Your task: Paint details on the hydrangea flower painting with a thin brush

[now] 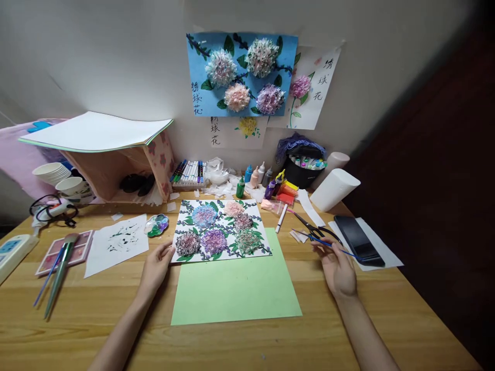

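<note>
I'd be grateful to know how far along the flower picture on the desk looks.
Close to finished, I'd judge. Six textured blooms, with leaves and sprigs, already fill the white flower picture. The left hand touches its left edge; the right hand holds a thin blue paintbrush off it. Possibly left: lettering like that on the blue wall picture, since none is discernible here.

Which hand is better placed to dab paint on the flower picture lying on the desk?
Right, I'd say. The right hand holds the thin blue brush, while the left hand is at the picture's left edge, seemingly well placed to steady it.
</note>
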A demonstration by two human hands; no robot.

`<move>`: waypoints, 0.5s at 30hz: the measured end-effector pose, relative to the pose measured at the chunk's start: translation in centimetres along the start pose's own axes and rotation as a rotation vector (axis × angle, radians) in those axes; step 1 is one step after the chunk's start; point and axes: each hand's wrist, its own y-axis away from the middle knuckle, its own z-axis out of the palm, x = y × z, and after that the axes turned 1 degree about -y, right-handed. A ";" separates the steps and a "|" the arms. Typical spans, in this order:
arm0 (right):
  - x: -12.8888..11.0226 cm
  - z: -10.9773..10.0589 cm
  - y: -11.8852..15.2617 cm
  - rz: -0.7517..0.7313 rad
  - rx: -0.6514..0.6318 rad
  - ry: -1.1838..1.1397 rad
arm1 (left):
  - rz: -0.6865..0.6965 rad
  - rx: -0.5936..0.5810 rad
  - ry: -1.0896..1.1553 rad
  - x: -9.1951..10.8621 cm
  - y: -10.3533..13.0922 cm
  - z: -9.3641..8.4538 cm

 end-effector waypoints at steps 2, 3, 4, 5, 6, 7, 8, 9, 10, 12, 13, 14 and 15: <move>0.2 1.0 0.6 -0.015 -0.060 0.049 | -0.016 -0.011 -0.031 0.1 0.2 -0.1; 0.2 1.7 1.0 -0.018 -0.095 0.075 | -0.007 -0.012 -0.042 0.2 0.4 -0.2; 0.2 2.5 1.3 -0.020 -0.141 0.108 | 0.008 -0.007 -0.048 0.3 0.5 -0.3; 0.2 3.5 1.5 -0.021 -0.199 0.147 | 0.028 0.006 -0.047 0.4 0.8 -0.4; 0.0 4.7 1.7 -0.025 -0.269 0.192 | 0.047 0.028 -0.036 0.6 1.0 -0.6; -0.3 6.0 1.9 -0.027 -0.348 0.242 | 0.062 0.057 -0.023 0.9 1.3 -0.8; -0.7 7.5 2.0 -0.036 -0.428 0.286 | 0.071 0.090 -0.011 1.2 1.6 -1.1; -1.1 9.1 2.0 -0.048 -0.507 0.323 | 0.074 0.127 -0.007 1.4 1.8 -1.4; -1.5 10.8 2.1 -0.062 -0.590 0.354 | 0.071 0.167 -0.016 1.7 2.0 -1.9; -2.3 14.6 2.2 -0.099 -0.767 0.419 | 0.088 0.268 -0.075 2.0 2.2 -3.0; -2.5 16.7 2.2 -0.119 -0.856 0.446 | 0.108 0.326 -0.116 2.0 2.1 -3.7; -2.5 18.9 2.4 -0.137 -0.937 0.468 | 0.130 0.384 -0.156 1.9 2.0 -4.5; -2.3 21.1 2.6 -0.146 -1.012 0.484 | 0.147 0.435 -0.190 1.6 1.9 -5.4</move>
